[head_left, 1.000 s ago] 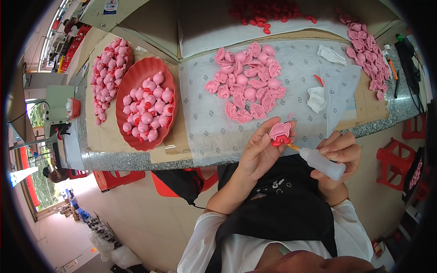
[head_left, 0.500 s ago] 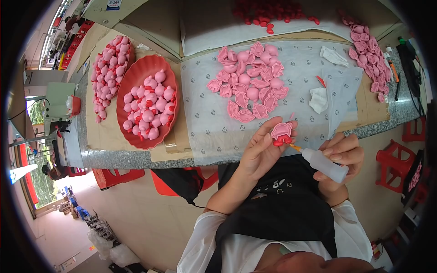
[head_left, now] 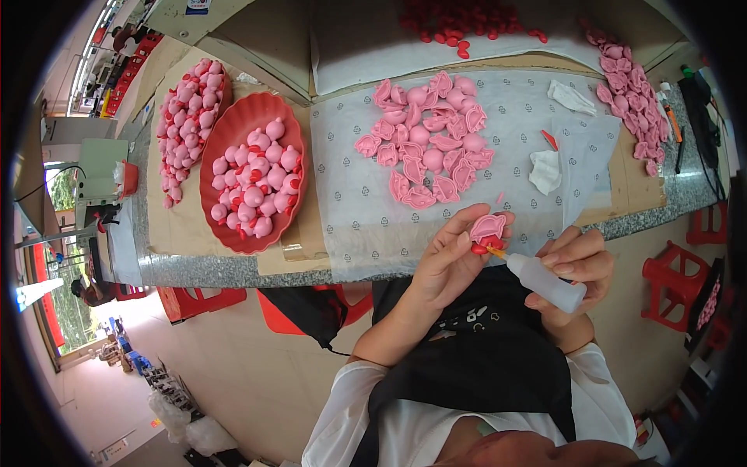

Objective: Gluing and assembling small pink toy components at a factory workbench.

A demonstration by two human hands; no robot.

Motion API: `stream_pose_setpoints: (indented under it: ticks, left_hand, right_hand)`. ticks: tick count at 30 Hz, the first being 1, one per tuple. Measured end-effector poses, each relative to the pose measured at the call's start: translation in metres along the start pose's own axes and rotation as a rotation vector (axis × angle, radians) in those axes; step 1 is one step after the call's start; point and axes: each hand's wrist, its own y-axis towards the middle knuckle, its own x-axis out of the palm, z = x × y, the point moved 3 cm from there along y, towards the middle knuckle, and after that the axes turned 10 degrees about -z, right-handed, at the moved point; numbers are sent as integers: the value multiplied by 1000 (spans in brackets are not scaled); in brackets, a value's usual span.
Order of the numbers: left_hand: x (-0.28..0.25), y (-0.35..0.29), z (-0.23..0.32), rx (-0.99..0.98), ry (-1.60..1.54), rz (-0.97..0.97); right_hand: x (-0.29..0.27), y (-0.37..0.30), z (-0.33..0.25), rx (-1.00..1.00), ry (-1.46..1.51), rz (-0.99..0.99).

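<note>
Between the fingertips of my left hand (head_left: 451,261) is a pink molded half-shell (head_left: 489,226), its hollow side turned up, with a small red piece (head_left: 481,247) at its lower edge. My right hand (head_left: 580,272) is closed round a translucent white squeeze bottle (head_left: 546,284), tilted so that its thin amber nozzle (head_left: 496,252) meets the red piece. Whether any liquid comes out is too small to see. Beyond my hands, several pink half-shells and rounded pieces (head_left: 433,161) lie spread on the white printed sheet (head_left: 342,210).
At left stands a red scalloped bowl (head_left: 226,136) of pink-and-red pieces, beside another heap of them (head_left: 187,117). Red parts (head_left: 459,27) lie on the shelf at the back. More pink shells (head_left: 634,97) and crumpled white cloths (head_left: 545,171) are at right. Red stools (head_left: 677,284) stand below the table.
The bottle and my right hand have shifted slightly left, bringing the nozzle farther onto the red piece. My left hand has tilted the pink shell a little and moved it slightly right.
</note>
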Motion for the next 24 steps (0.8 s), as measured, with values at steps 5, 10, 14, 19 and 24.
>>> stream_pose_setpoints:
  ticks: [5, 10, 14, 19, 24]
  left_hand:
    - [0, 1, 0, 1, 7, 4]
    - [0, 0, -1, 0, -3, -1]
    - [-2, 0, 0, 0, -3, 5]
    - [1, 1, -1, -6, 1, 1]
    - [1, 1, 1, -9, -8, 0]
  right_hand:
    - [-1, -3, 2, 6, -2, 7]
    - [0, -2, 2, 18, 4, 5]
    - [0, -1, 2, 26, 27, 14]
    - [0, -1, 1, 22, -14, 46]
    - [1, 1, 1, 11, -41, 23]
